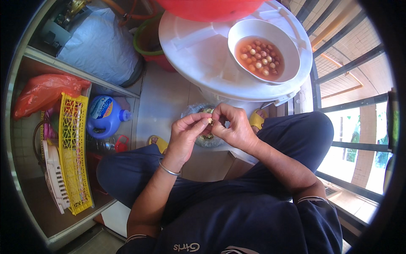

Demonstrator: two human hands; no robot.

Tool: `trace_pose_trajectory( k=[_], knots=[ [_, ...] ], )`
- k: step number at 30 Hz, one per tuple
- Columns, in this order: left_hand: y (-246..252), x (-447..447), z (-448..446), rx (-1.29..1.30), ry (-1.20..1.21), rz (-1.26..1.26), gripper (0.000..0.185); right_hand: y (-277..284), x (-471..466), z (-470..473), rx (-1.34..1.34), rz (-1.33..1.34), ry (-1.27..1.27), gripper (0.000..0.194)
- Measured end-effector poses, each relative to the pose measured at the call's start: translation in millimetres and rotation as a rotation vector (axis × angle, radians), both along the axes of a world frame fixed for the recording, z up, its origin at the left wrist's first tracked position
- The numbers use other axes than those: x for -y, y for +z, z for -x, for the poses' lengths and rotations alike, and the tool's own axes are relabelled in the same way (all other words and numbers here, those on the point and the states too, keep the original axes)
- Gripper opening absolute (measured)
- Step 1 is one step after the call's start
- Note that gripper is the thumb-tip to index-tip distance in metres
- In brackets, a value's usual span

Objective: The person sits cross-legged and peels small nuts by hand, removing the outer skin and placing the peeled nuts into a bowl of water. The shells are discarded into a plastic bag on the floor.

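My left hand [187, 135] pinches a small pale, nut-like piece [210, 120] between thumb and index finger, above my lap. Close against it on the right, my right hand [233, 127] has its thumb and curled fingers at the same piece; whether it grips the piece too is hard to tell. Below both hands a clear plastic bag [209, 142] on the floor holds greenish-brown scraps, partly hidden by the fingers. A white bowl [290, 60] ahead on the right contains reddish liquid with many small round brown and cream nuts or seeds [258, 58].
The bowl stands on a round white plastic lid [196, 41], beside a red basin [212, 9]. At left, shelves hold a yellow plastic basket [74, 152], a blue detergent bottle [103, 119] and a red plastic bag [47, 92]. Barred windows [355, 108] run along the right.
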State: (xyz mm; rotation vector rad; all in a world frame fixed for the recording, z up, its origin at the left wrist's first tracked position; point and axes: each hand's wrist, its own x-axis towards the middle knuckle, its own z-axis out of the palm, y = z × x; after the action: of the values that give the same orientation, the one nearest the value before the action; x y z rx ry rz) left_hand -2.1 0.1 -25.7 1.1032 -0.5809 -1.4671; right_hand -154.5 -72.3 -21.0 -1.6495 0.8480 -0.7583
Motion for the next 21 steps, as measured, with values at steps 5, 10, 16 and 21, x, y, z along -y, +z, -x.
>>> trace_pose_trajectory(
  k=[5,10,16,21],
  knots=[
    [0.6,0.8,-3.3,-0.084,-0.025,-0.014,0.017,-1.4,0.4,0.1,-0.014,0.002,-0.005,0.012],
    [0.4,2.9,-3.3,-0.129,0.028,-0.012,0.021,-6.6,1.5,-0.7,0.052,-0.109,-0.016,0.011],
    [-0.7,2.5,-6.1,-0.144,0.038,-0.040,0.022,-6.6,1.5,-1.5,0.128,-0.244,-0.008,0.006],
    [-2.6,3.1,-9.3,-0.168,0.130,-0.103,0.021,-6.3,3.2,-0.7,0.119,-0.332,-0.011,0.005]
  ],
)
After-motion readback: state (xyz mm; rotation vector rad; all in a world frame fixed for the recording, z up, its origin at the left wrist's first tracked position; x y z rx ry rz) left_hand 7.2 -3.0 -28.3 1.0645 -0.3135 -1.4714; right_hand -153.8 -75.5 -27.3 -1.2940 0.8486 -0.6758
